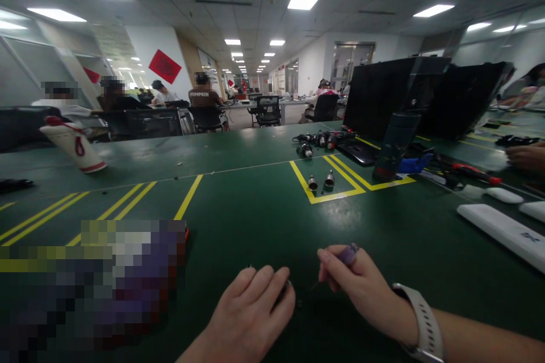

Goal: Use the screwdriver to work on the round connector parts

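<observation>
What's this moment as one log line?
left hand: curled around dark object, mostly hidden; right hand: holding slim purple-handled tool; green table: silver metal bell-shaped parts within yellow tape

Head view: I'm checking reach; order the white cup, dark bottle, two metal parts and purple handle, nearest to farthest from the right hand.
1. Purple handle, in the right hand
2. Two metal parts, ahead
3. Dark bottle, ahead, right
4. White cup, left
</observation>
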The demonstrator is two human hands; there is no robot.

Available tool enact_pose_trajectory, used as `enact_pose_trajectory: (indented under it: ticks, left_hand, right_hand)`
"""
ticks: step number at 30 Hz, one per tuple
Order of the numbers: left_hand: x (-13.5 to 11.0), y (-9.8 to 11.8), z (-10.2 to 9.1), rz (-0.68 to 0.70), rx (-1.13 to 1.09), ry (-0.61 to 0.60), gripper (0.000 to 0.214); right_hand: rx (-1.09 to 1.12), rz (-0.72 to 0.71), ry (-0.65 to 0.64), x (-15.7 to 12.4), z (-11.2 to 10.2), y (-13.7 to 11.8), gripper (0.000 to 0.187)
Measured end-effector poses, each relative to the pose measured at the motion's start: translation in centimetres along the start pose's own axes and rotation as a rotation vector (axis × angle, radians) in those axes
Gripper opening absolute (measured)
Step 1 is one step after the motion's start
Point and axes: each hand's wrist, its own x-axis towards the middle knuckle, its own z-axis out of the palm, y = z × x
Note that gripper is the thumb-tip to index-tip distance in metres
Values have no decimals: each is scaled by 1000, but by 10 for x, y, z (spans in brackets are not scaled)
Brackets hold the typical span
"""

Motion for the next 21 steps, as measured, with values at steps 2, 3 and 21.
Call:
enact_pose_trajectory:
  ticks: [2,3,21]
  left_hand:
    - [-2,0,2,-64,-64,4,30]
    - [-4,0,4,-121,-115,5,29]
    - [16,6,6,-1271,-1410,71,30]
  right_hand:
    - [-19,20,-32,0,2,1,45]
    - [-30,27,-46,-1,2,1,45]
    - [-86,129,-70,6,5,2,38]
